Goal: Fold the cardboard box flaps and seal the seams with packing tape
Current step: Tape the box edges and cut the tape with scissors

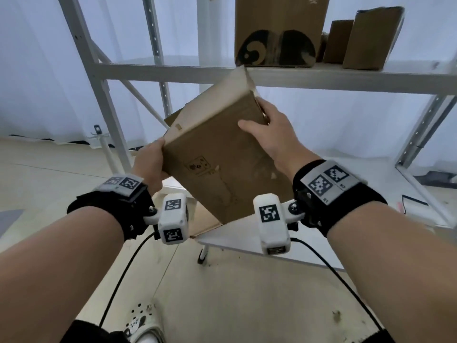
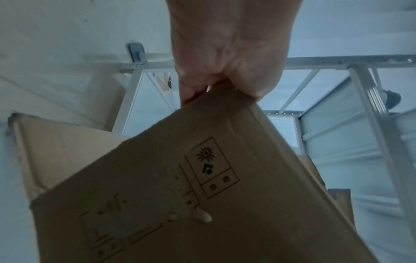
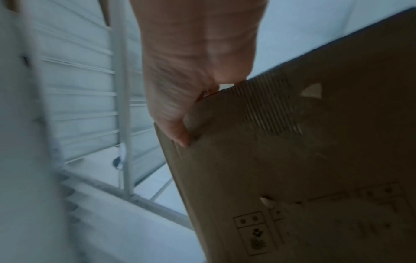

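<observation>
Overhead, a shelf carries other boxes. Below it, a flattened box tilts in the air, long axis running from near-right to far, equally near both hands. Left hand grips its left edge; right hand grips its right edge.

we take the white metal shelving rack as our landmark. behind it hangs a pale translucent curtain, letting in soft, bluish daylight. on its upper shelf, to the right, stand three brown cartons: a large one with black printed shapes, a small one and a medium one beside it. below the rack lies a light beige floor, speckled with small debris. in front of the rack stands a low white table. left of the rack's upright stands a white post.
</observation>
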Tool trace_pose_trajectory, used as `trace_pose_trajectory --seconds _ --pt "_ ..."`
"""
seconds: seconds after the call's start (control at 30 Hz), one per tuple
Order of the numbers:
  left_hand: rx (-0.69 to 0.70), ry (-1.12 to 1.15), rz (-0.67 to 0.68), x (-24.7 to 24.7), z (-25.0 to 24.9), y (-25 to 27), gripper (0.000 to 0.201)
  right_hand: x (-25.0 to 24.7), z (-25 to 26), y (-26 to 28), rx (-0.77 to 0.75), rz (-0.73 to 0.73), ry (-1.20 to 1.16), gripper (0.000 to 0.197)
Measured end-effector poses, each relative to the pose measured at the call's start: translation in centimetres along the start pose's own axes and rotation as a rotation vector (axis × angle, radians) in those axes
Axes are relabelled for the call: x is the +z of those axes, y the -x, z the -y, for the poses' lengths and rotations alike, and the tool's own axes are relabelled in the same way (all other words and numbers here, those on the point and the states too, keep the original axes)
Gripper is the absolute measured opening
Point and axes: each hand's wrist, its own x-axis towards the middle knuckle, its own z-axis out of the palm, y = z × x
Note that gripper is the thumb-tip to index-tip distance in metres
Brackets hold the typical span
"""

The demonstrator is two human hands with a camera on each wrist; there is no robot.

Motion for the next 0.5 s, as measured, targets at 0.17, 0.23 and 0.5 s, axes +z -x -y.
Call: trace_pose_trajectory --seconds 0.17,0.23,0.5 --pt "-0.113 0.246 -0.029 0.4 2.1 0.8 0.018 0.6 3.5 -0.2 -0.28 0.037 0.361 0.068" --pt "-0.167 0.185 -0.008 0.8 4.5 1.3 0.017 1.3 2.5 0.0 -0.349 0.048 0.512 0.068" --pt "-0.433 -0.056 0.106 2.7 12.1 1.7 0.041 0.3 -5.9 0.5 -0.18 0.251 0.804 0.064"
